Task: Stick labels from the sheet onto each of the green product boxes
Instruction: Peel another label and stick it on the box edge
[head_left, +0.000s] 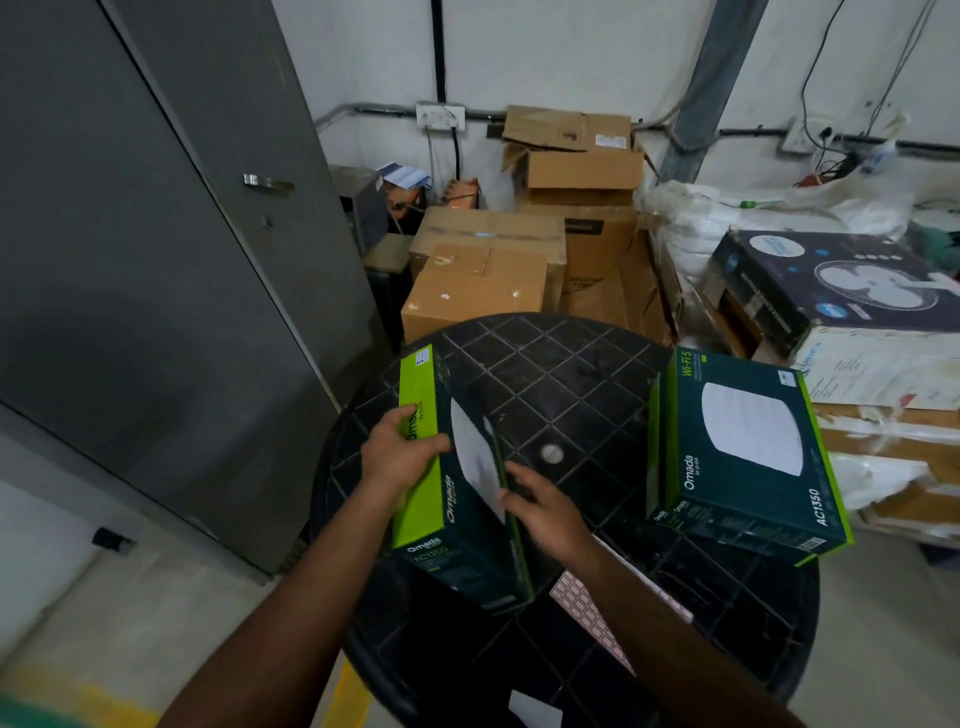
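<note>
Box (457, 488) on edge is held tilted, long axis running near to far, left hand (400, 447) clamped on its green side. Right hand (545, 506) rests loosely curled against its right edge; label sheet (597, 608) lies just nearer, beneath the right forearm

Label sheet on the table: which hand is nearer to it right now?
Right. The right hand is on the tilted green box, just above the pink label sheet, its forearm crossing the sheet. The left hand grips the box's far lime edge.
</note>
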